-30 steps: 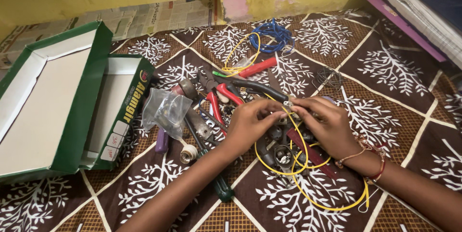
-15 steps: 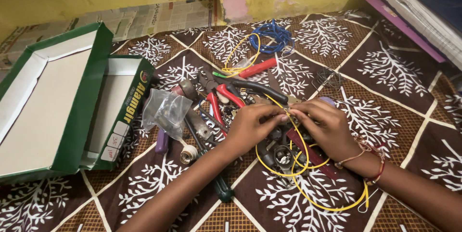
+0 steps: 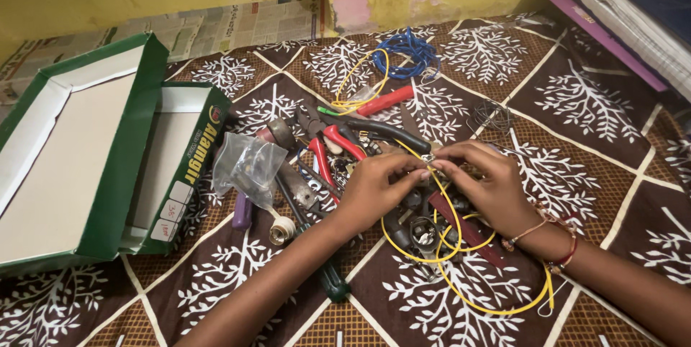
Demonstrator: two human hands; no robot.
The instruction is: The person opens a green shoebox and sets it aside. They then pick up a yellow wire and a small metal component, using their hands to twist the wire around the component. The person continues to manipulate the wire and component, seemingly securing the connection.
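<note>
a: two hands meet over the tool pile near the middle of the cloth (image 3: 590,124) — left hand (image 3: 374,188) and right hand (image 3: 489,185), fingertips pinched together on the yellow wire (image 3: 461,293).

b: where does the wire run?

a: from the pinch it loops down toward the near edge of the cloth, in front of the right wrist. i'd judge it light and springy, thin and a bit slick in its plastic coat — best held close to the end, as both hands do now, since the loose loops would flop.

b: anything small at the joint?

a: something metallic sits between the fingertips; too small to tell what.

b: packages?

a: a green box (image 3: 180,167) with a white inside lies open toward the left edge, its lid (image 3: 72,160) beside it, also green with a white inside. its side wall carries yellow lettering and small white labels. a clear bag (image 3: 248,163) lies just right of it, by the red pliers (image 3: 327,156).
</note>
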